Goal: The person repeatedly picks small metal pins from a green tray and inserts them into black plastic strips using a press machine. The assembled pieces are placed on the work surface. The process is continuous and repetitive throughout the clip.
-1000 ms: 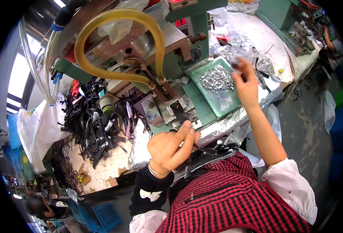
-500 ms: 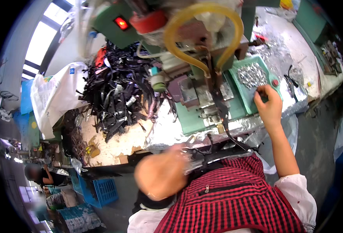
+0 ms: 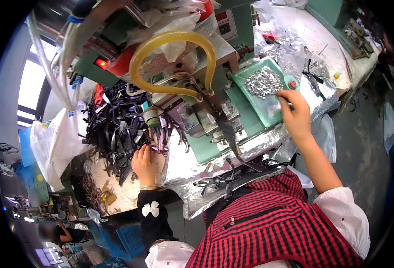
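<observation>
I can't tell whether my left grip [image 3: 144, 169], by the strap pile [image 3: 116, 129], or right grip [image 3: 296, 117], at the tray [image 3: 272, 118], is closed. One strap [image 3: 226, 130] lies at the press [image 3: 224, 49]; gathering seems in hand, calling for a single pick.

Workshop or factory flr, as I see it from my end. Giveaways: green press mach. [image 3: 192, 62] w/ yellow hose [image 3: 174, 36], ctrl panel [image 3: 226, 27] and lit red switch [image 3: 101, 63], on a worn bench [image 3: 125, 194] part-covered in foil [image 3: 177, 165]. On it: big pile of black straps [image 3: 116, 129], plus green tray [image 3: 268, 117] w/ loads of small shiny metal bits [image 3: 263, 82]. I've a 2nd green mach. [image 3: 329, 15] upper R, blue plastic crate [image 3: 130, 239] below bench level on L, another person [image 3: 63, 232] in bg, lower L. Windows [image 3: 29, 91] far L, grey flr [image 3: 362, 134].
</observation>
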The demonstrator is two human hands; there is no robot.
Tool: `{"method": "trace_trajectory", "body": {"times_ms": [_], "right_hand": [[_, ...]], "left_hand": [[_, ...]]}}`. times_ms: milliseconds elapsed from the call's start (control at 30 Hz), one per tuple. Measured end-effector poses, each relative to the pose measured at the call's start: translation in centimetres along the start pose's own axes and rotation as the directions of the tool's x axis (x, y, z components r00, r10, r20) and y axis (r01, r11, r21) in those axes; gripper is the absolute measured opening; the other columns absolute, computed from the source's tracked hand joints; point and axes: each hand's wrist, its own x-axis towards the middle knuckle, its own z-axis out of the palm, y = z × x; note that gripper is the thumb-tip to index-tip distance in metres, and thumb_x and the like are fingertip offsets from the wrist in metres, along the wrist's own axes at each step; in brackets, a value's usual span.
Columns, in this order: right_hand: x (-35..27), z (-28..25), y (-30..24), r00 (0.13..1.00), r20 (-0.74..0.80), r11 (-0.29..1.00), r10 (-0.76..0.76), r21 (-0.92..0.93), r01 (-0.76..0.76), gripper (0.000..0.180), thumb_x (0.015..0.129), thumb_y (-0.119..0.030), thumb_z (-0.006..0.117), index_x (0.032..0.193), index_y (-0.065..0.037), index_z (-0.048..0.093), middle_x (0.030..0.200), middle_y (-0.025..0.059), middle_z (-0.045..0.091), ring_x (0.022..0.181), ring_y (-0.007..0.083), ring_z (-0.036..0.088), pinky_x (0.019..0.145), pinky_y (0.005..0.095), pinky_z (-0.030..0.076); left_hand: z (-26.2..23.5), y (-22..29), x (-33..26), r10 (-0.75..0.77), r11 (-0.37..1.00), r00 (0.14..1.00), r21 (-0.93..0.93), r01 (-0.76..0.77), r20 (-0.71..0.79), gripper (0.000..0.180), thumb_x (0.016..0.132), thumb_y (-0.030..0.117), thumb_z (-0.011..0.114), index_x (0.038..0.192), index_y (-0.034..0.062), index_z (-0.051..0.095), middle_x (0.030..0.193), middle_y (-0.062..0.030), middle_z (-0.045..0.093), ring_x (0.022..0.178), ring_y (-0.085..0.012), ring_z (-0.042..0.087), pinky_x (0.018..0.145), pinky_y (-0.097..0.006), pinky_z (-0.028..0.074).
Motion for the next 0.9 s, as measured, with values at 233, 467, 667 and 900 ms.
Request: {"method": "trace_trajectory", "body": {"times_ms": [233,467,667,900], "right_hand": [[-0.6,-4.4,-2.2,0.994,0.058,0.989,0.089,0.113,-0.095,0.016,0.082,0.003,0.070,0.096,-0.003,0.073,0.094,0.0116,0.072,0.088,0.0271,0.067,0.079,0.0362,0.051],[4.9,3.0,-9.9,0.976,0.148,0.881,-0.158,0.467,0.071,0.023,0.078,-0.004,0.073,0.101,-0.003,0.072,0.094,0.0135,0.071,0.088,0.0299,0.067,0.080,0.0389,0.052],[2.4,4.3,-12.0,0.960,0.238,0.715,0.150,0.644,-0.271,0.041,0.080,-0.006,0.074,0.119,0.000,0.064,0.097,0.0103,0.068,0.092,0.0201,0.067,0.086,0.0332,0.051],[2.9,3.7,-13.9,0.921,0.365,0.580,0.133,0.725,-0.371,0.053,0.082,-0.004,0.074,0.131,-0.001,0.055,0.099,0.0067,0.068,0.096,0.0132,0.065,0.090,0.0283,0.048]], "left_hand": [[-2.6,6.6,6.0,-0.420,0.839,0.894,-0.442,0.317,-0.158,0.012,0.095,0.005,0.064,0.106,0.0015,0.067,0.087,-0.0098,0.072,0.073,-0.0234,0.063,0.065,-0.035,0.048],[-4.5,8.7,8.2,-0.616,0.320,0.762,-0.822,0.472,0.197,0.013,0.101,0.007,0.063,0.106,-0.0032,0.067,0.082,-0.0023,0.067,0.069,-0.0050,0.056,0.061,-0.019,0.042],[-6.3,11.6,5.3,-0.720,0.252,0.683,-0.870,0.424,0.125,0.017,0.100,0.010,0.065,0.090,-0.0026,0.069,0.083,-0.0082,0.073,0.063,-0.0094,0.063,0.053,-0.021,0.046],[-15.4,15.7,15.1,-0.313,0.593,0.833,-0.779,-0.204,-0.456,0.014,0.102,0.008,0.060,0.100,-0.0046,0.066,0.094,-0.0172,0.072,0.073,-0.0166,0.067,0.059,-0.024,0.055]]}}
